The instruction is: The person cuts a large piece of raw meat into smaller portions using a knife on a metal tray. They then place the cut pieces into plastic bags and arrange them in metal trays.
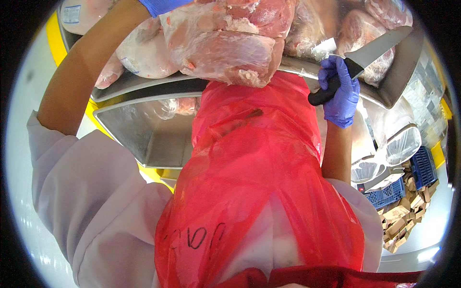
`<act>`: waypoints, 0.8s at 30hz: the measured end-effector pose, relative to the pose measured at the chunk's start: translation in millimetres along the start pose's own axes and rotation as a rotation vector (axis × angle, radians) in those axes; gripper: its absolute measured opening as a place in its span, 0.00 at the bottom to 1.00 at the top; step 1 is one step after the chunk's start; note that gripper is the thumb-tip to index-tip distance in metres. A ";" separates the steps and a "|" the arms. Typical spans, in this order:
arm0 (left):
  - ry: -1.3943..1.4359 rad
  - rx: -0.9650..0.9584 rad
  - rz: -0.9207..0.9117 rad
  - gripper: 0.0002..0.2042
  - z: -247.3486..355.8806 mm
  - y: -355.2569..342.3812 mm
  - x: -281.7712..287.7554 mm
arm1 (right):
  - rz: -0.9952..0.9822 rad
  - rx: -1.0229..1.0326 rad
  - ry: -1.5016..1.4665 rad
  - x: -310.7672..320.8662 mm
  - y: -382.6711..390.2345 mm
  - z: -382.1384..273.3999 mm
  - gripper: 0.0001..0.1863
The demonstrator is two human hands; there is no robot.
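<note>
My right hand (342,93), in a blue glove, is closed around the black handle of a knife (380,47). Its broad blade points up and to the right, over wrapped meat. At the top edge my gloved left hand (163,6) reaches to the upper left side of a large pale pink piece of raw meat (223,53); its fingers lie out of view. That piece rests at the near rim of a metal tub (407,62), against the front of my red plastic apron (259,158).
More pieces of meat in clear plastic (146,53) fill the tub on both sides. Below it on the left is a second metal tub (168,144) with wrapped meat. Blue crates (422,168) and a heap of brown cardboard pieces (403,218) lie at the right.
</note>
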State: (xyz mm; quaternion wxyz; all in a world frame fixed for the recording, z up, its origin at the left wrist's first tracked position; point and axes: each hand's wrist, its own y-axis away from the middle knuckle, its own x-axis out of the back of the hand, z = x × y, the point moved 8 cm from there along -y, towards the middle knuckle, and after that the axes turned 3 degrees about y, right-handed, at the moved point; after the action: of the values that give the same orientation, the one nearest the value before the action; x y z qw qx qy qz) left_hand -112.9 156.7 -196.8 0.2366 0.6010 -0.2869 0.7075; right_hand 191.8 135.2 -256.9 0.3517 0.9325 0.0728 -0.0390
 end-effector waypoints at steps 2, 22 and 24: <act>0.028 0.085 -0.010 0.03 -1.8 0.7 2.0 | -0.037 0.002 -0.013 -6.5 -1.0 -6.5 0.10; 1.078 1.082 0.587 0.18 141.4 4.9 35.2 | -0.256 0.066 0.183 -121.5 18.9 -16.0 0.23; 1.000 1.159 0.568 0.19 140.3 15.4 38.8 | -0.308 0.057 0.207 -142.9 30.5 -14.6 0.22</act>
State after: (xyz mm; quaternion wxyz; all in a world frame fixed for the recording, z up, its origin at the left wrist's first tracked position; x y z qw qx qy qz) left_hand -29.5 48.3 -144.6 -0.2001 0.1454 0.1228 0.9611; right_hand 56.2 106.7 -208.5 0.3054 0.9190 0.2492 0.0018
